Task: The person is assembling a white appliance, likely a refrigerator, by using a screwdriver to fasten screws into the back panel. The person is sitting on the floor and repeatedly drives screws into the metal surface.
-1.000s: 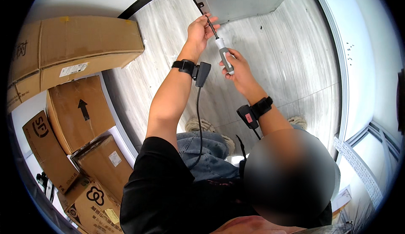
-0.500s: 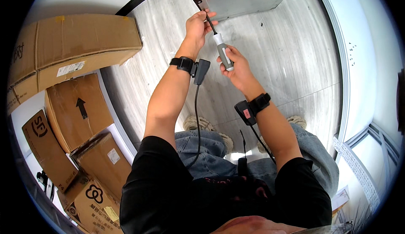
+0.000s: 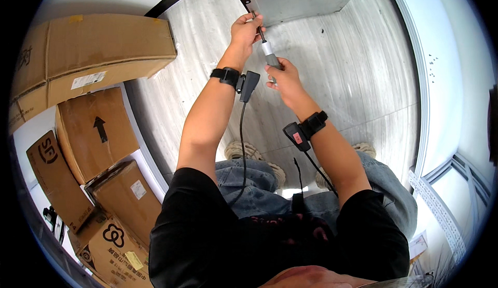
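The right hand (image 3: 285, 78) grasps the screwdriver (image 3: 267, 49) by its grey-and-white handle (image 3: 272, 60), near the metal panel (image 3: 298, 0); the left hand (image 3: 244, 31) has its grip beside the shaft (image 3: 262, 36), whether pinching I cannot tell. The tool looks light, rigid, best held by the thick handle.

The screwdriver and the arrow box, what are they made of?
The screwdriver's handle looks like smooth plastic, coloured grey and white; its thin, dark, straight shaft is probably metal. The arrow box looks like matte cardboard: dull brown with creased edges.
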`<action>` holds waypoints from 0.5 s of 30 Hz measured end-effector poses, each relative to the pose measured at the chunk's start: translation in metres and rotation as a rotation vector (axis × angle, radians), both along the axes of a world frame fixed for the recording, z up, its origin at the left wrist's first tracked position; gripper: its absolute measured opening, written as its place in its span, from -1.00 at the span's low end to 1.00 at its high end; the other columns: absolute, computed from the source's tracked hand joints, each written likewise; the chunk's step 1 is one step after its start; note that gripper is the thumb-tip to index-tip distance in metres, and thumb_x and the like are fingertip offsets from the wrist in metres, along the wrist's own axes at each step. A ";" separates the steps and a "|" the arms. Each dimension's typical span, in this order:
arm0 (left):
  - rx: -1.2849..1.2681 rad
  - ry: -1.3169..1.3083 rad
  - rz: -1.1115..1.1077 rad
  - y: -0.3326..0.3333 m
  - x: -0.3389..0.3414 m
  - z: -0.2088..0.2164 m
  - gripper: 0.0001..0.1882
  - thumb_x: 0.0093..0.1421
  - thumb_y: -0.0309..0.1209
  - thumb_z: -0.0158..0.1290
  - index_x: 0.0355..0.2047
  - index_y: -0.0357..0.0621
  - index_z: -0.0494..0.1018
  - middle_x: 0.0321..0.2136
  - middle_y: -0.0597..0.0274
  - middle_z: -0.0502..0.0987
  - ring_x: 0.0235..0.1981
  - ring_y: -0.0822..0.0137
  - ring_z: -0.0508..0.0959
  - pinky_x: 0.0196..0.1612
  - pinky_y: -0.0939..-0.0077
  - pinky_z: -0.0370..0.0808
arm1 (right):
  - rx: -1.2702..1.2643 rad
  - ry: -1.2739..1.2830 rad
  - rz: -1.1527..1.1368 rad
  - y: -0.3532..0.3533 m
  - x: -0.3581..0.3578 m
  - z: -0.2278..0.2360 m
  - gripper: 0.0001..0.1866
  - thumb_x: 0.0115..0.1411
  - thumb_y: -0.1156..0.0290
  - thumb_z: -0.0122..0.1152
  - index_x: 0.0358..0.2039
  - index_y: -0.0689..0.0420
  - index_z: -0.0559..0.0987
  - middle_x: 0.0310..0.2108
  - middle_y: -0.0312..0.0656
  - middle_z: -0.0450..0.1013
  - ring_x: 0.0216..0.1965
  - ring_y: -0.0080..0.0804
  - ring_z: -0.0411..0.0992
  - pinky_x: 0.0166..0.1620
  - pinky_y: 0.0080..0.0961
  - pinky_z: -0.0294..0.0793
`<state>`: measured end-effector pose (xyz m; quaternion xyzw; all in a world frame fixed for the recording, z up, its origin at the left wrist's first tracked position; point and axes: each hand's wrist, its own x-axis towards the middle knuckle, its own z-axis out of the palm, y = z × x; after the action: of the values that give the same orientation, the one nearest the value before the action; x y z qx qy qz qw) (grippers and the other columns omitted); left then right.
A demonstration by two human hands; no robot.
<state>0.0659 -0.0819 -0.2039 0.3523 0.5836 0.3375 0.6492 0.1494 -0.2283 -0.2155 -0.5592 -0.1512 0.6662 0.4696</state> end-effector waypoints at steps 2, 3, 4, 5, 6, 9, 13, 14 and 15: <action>0.012 -0.049 0.020 0.005 -0.004 -0.009 -0.83 0.21 -0.45 0.05 -0.18 -0.14 0.43 -0.47 0.31 0.51 -0.52 0.47 0.52 -0.50 0.63 0.40 | -0.010 0.032 0.041 0.002 -0.004 0.000 -0.66 0.12 0.41 0.10 -0.07 0.17 0.37 -0.25 -0.25 0.37 -0.33 -0.44 0.36 -0.22 -0.38 0.48; 0.017 -0.079 0.030 0.007 -0.004 -0.011 -0.83 0.20 -0.47 0.05 -0.18 -0.15 0.44 -0.48 0.30 0.51 -0.54 0.47 0.52 -0.53 0.64 0.42 | -0.023 0.105 0.057 0.003 -0.002 0.000 -0.65 0.12 0.43 0.10 -0.06 0.16 0.36 -0.24 -0.25 0.37 -0.29 -0.43 0.37 -0.18 -0.33 0.48; 0.017 -0.074 0.029 0.008 -0.005 -0.012 -0.82 0.21 -0.47 0.04 -0.17 -0.16 0.44 -0.47 0.29 0.52 -0.53 0.46 0.52 -0.52 0.63 0.43 | -0.037 0.178 0.073 0.005 0.001 -0.001 -0.64 0.12 0.44 0.09 -0.04 0.16 0.36 -0.23 -0.25 0.37 -0.25 -0.42 0.37 -0.14 -0.29 0.48; 0.017 -0.070 0.029 0.009 -0.006 -0.013 -0.82 0.22 -0.47 0.02 -0.16 -0.16 0.44 -0.47 0.28 0.52 -0.52 0.46 0.53 -0.50 0.62 0.45 | -0.029 0.252 0.105 0.007 0.006 -0.006 -0.63 0.11 0.45 0.09 -0.03 0.15 0.36 -0.23 -0.26 0.37 -0.23 -0.42 0.37 -0.13 -0.27 0.48; 0.016 -0.066 0.025 0.009 -0.006 -0.013 -0.82 0.23 -0.47 0.01 -0.15 -0.17 0.44 -0.46 0.27 0.52 -0.52 0.45 0.53 -0.49 0.61 0.46 | -0.022 0.324 0.133 0.009 0.012 -0.013 -0.62 0.11 0.45 0.10 -0.02 0.14 0.36 -0.23 -0.26 0.37 -0.21 -0.41 0.37 -0.13 -0.26 0.47; 0.015 -0.083 0.015 0.007 -0.006 -0.012 -0.81 0.26 -0.46 -0.03 -0.13 -0.19 0.43 -0.43 0.22 0.53 -0.51 0.42 0.55 -0.46 0.60 0.49 | -0.013 0.153 0.220 0.014 0.012 -0.027 -0.60 0.12 0.45 0.10 0.00 0.12 0.35 -0.22 -0.27 0.37 -0.17 -0.42 0.36 -0.13 -0.26 0.46; 0.010 -0.120 0.034 0.005 -0.006 -0.010 -0.81 0.26 -0.48 -0.06 -0.13 -0.19 0.43 -0.41 0.20 0.53 -0.48 0.40 0.55 -0.45 0.56 0.49 | -0.017 -0.165 0.380 0.022 0.009 -0.019 -0.60 0.13 0.42 0.14 -0.01 0.12 0.36 -0.23 -0.27 0.38 -0.20 -0.43 0.37 -0.19 -0.33 0.45; 0.007 -0.124 0.034 0.006 -0.006 -0.010 -0.80 0.26 -0.48 -0.06 -0.12 -0.19 0.42 -0.41 0.20 0.53 -0.48 0.41 0.55 -0.45 0.55 0.49 | -0.013 -0.199 0.407 0.024 0.009 -0.021 -0.59 0.11 0.42 0.16 -0.02 0.15 0.34 -0.23 -0.24 0.38 -0.23 -0.41 0.38 -0.22 -0.33 0.47; 0.002 -0.132 0.030 0.006 -0.005 -0.010 -0.80 0.25 -0.48 -0.05 -0.12 -0.20 0.42 -0.41 0.21 0.53 -0.48 0.41 0.54 -0.45 0.54 0.49 | -0.011 -0.234 0.430 0.025 0.009 -0.023 -0.57 0.09 0.42 0.18 -0.03 0.18 0.32 -0.24 -0.21 0.38 -0.26 -0.38 0.40 -0.26 -0.34 0.49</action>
<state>0.0611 -0.0761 -0.2136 0.3210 0.5446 0.3702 0.6807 0.1586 -0.2031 -0.2385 -0.5902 -0.3164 0.6824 0.2932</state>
